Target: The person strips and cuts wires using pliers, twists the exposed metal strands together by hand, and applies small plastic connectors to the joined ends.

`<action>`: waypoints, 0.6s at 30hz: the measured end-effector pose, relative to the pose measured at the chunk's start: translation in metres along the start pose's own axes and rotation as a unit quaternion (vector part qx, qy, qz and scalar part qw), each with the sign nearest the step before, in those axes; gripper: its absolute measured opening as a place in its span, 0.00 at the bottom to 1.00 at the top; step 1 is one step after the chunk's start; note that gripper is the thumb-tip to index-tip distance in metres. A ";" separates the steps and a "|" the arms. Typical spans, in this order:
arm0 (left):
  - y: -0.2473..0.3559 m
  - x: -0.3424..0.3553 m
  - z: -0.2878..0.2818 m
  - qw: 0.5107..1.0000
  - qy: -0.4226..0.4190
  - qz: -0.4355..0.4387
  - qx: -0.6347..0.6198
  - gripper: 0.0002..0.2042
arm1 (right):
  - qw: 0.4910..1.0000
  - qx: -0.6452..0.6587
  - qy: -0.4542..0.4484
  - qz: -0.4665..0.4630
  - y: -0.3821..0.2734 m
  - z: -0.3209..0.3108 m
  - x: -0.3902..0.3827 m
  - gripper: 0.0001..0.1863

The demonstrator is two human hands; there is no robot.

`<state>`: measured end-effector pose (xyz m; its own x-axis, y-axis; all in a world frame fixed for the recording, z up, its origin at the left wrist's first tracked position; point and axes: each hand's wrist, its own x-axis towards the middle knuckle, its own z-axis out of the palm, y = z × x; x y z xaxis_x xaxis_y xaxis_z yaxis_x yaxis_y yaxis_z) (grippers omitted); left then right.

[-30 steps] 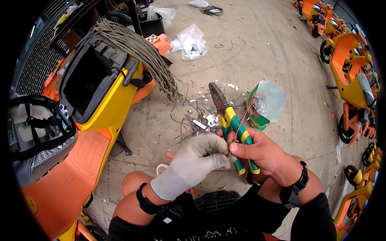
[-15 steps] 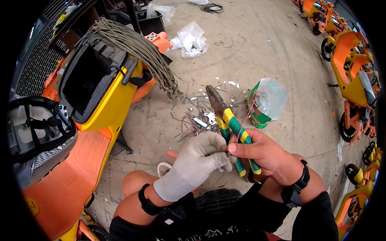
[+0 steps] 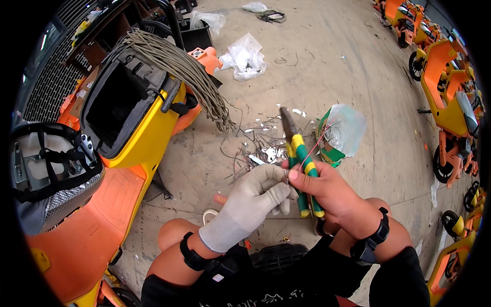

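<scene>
My left hand (image 3: pixel 245 199), in a pale grey knit glove, has its fingers pinched around the lower end of a thin pinkish-red wire (image 3: pixel 318 142); the tip is hidden among the fingers. Beside it, my bare right hand (image 3: pixel 332 194) grips a pair of pliers (image 3: pixel 299 152) with green and yellow handles, jaws pointing away from me, and its thumb presses near the wire. The wire runs up toward a green box with translucent plastic (image 3: pixel 345 128) on the floor. Below the pliers' jaws lie wire scraps and white bits (image 3: pixel 268 153).
At left stands a yellow-orange scooter (image 3: pixel 105 207) with an open black compartment, a thick coil of grey cable (image 3: pixel 179 71) draped over it and a strapped bag (image 3: pixel 71 197). Plastic bags (image 3: pixel 245 56) lie farther off on the concrete floor (image 3: pixel 317 77). Scooters (image 3: pixel 440 102) line the right side.
The pliers have turned so their jaws sit more edge-on and slightly right. My right thumb has shifted up a little, and both hands remain close together.
</scene>
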<state>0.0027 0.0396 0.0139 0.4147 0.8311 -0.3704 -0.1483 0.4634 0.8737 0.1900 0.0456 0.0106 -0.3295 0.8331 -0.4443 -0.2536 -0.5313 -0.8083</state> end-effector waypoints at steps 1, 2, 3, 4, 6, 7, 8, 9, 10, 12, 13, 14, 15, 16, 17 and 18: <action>0.001 0.000 0.000 1.000 -0.003 0.007 0.000 0.07 | 1.000 -0.011 0.017 -0.021 0.000 0.000 0.001 0.14; 0.001 -0.001 -0.001 1.000 -0.007 0.014 0.001 0.08 | 0.998 -0.033 0.025 -0.055 -0.001 0.000 0.000 0.14; 0.002 -0.002 -0.001 1.000 -0.010 0.020 0.001 0.09 | 0.994 -0.055 0.034 -0.088 -0.003 0.000 0.000 0.14; 0.004 -0.002 -0.001 1.000 -0.012 0.011 0.005 0.09 | 0.989 -0.076 0.043 -0.121 -0.004 0.000 0.000 0.15; 0.008 -0.005 0.001 1.000 -0.016 -0.008 0.013 0.10 | 0.977 -0.116 0.043 -0.172 -0.006 0.000 -0.001 0.14; 0.008 -0.005 0.001 1.000 -0.020 -0.006 0.023 0.10 | 0.972 -0.134 0.033 -0.190 -0.008 0.000 -0.004 0.13; 0.008 -0.006 0.001 0.999 -0.024 -0.004 0.033 0.10 | 0.966 -0.153 0.023 -0.207 -0.008 0.000 -0.006 0.12; 0.008 -0.006 0.000 0.999 -0.028 -0.002 0.043 0.10 | 0.964 -0.161 0.021 -0.211 -0.009 0.001 -0.006 0.12; 0.009 -0.006 -0.001 0.999 -0.037 -0.008 0.039 0.10 | 0.962 -0.170 0.019 -0.214 -0.010 0.001 -0.006 0.13; 0.010 -0.006 -0.002 0.998 -0.056 -0.019 0.031 0.10 | 0.974 -0.147 0.011 -0.174 -0.009 0.000 -0.006 0.14; 0.011 -0.007 -0.002 0.997 -0.063 -0.022 0.035 0.09 | 0.985 -0.114 0.005 -0.133 -0.009 0.001 -0.007 0.14; 0.011 -0.007 -0.001 0.996 -0.071 -0.024 0.040 0.09 | 0.993 -0.081 -0.002 -0.091 -0.009 0.001 -0.007 0.14; 0.012 -0.008 -0.001 0.996 -0.078 -0.026 0.044 0.09 | 0.995 -0.072 -0.008 -0.071 -0.010 0.002 -0.007 0.15; 0.013 -0.008 -0.001 0.995 -0.086 -0.029 0.044 0.09 | 0.997 -0.062 -0.015 -0.051 -0.010 0.003 -0.006 0.16; 0.013 -0.008 -0.001 0.994 -0.093 -0.031 0.045 0.09 | 0.998 -0.052 -0.021 -0.032 -0.010 0.004 -0.006 0.17; 0.014 -0.008 -0.001 0.993 -0.101 -0.034 0.045 0.09 | 0.998 -0.055 -0.029 -0.013 -0.010 0.003 -0.006 0.18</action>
<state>-0.0041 0.0399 0.0287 0.5941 0.7163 -0.3660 -0.0369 0.4789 0.8771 0.1917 0.0454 0.0230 -0.3759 0.8351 -0.4016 -0.1630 -0.4862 -0.8585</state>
